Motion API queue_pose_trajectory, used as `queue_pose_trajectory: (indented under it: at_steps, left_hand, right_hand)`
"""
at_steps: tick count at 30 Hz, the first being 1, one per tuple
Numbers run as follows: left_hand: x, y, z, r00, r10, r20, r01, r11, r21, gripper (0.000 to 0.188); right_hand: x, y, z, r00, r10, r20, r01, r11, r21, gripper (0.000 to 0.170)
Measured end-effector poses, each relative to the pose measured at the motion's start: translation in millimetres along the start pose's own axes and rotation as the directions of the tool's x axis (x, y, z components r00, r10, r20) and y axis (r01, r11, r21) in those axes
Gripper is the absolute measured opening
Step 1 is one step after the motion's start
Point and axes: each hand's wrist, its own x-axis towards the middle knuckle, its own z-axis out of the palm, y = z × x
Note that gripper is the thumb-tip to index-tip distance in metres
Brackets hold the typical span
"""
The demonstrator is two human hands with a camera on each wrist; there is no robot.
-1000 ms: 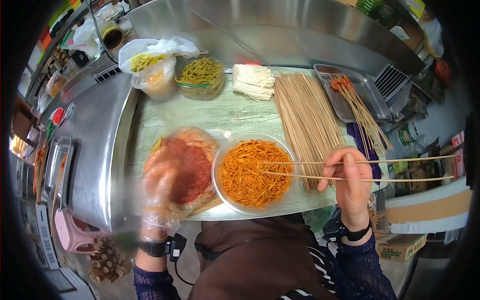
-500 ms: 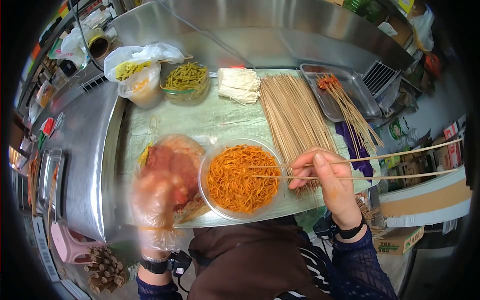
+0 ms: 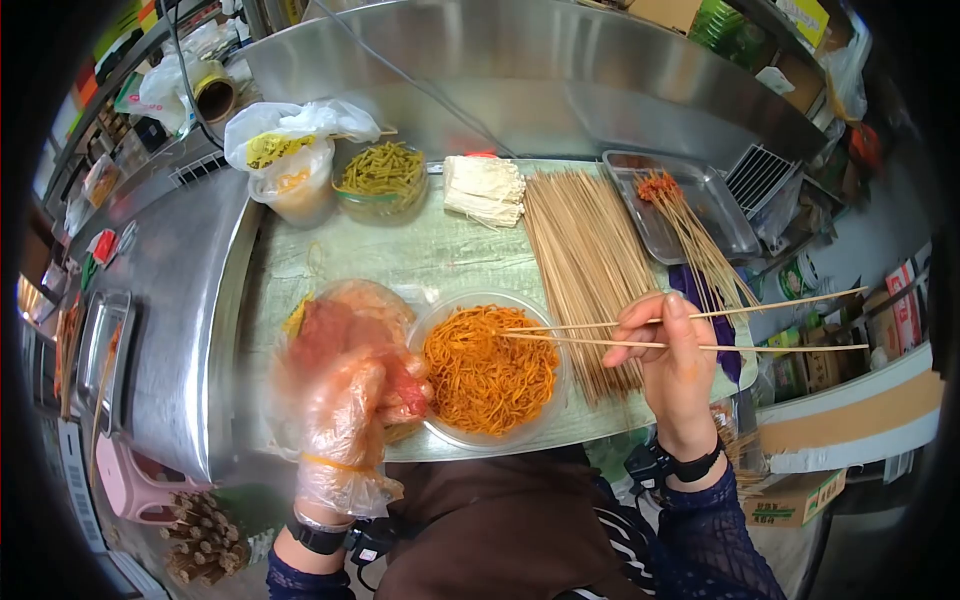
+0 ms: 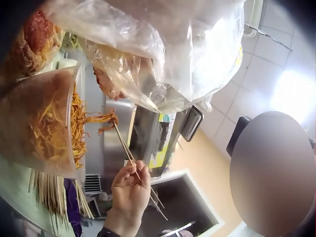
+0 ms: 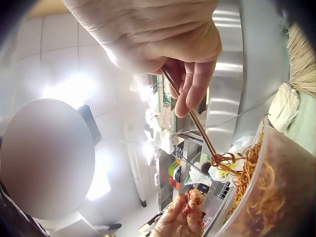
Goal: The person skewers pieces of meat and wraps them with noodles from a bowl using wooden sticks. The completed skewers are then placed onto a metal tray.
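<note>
My left hand (image 3: 345,400), in a clear plastic glove banded at the wrist, holds a piece of raw red meat (image 3: 405,388) beside the tub's left rim. Behind and below that hand lies a bag of red minced-looking meat (image 3: 345,325), partly covered by it. With bare fingers my right hand (image 3: 680,370) grips a pair of long thin chopsticks (image 3: 590,343). Their tips pinch a few orange strands (image 4: 103,118), raised a little above the round clear tub (image 3: 562,385). Seasoned orange shreds (image 3: 490,385) fill the tub.
Many bare wooden skewers (image 3: 585,270) lie right of centre, beside white enoki mushrooms (image 3: 483,190). Behind stand a bowl of green beans (image 3: 385,180) and a bagged tub (image 3: 295,185). Loaded skewers (image 3: 690,225) rest across a metal tray (image 3: 735,225) at the right.
My left hand has come away from the meat bag toward the tub, now with a piece of meat in its fingers. The chopstick tips stay over the shreds and have drawn closer together.
</note>
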Motion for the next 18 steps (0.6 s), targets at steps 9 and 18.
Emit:
queue_pose_trajectory:
  at_steps: [9,18]
  left_hand:
    - [6.8,-6.6,14.6,0.966,-0.214,0.145,0.228,0.97,-0.088,0.043]
    - [-4.3,-2.1,24.5,0.976,-0.177,0.128,0.16,0.978,0.131,0.04]
  right_hand:
    - [2.1,-3.7,11.1,0.973,-0.147,0.176,0.156,0.987,-0.036,0.043]
    - [-5.2,5.7,25.1,0.932,-0.073,0.354,0.083,0.996,-0.014,0.043]
